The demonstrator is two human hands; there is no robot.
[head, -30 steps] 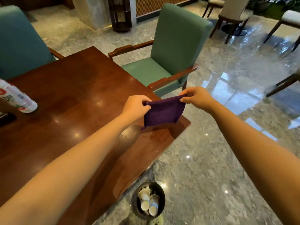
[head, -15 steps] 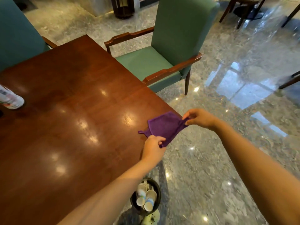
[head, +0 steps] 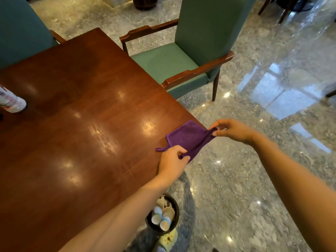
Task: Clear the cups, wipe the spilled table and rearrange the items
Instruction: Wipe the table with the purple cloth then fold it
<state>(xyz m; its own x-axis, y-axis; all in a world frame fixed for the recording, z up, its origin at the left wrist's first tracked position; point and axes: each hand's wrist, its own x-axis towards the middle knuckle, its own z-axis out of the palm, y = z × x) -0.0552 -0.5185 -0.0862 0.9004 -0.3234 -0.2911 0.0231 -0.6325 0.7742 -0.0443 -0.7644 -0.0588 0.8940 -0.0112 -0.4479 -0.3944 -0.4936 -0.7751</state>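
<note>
Judging by how things lie, the clearing looks done. Several white paper cups [head: 164, 215] sit in the round dark waste bin [head: 177, 213] on the floor below the table's near edge, and none shows on the glossy dark-brown wooden table [head: 81, 124]. The wiping seems finished too, though glare off the varnish may hide a thin wet patch. The rearranging is what remains: a white printed canister [head: 12, 102] lies at the left edge of the view, and the small purple microfibre cloth [head: 189, 137] is not yet set down.

The cloth is stretched over the table's right corner, with its far part on the wood and the rest past the edge. The left hand [head: 172, 160] pinches its near edge between thumb and curled fingers. The right hand [head: 231, 130] pinches its right corner between thumb and forefinger.

A second ago both hands held the cloth upright, well above the tabletop. Half a second ago it had come down to the corner, and now it lies flatter and is drawn wider between the hands.
</note>
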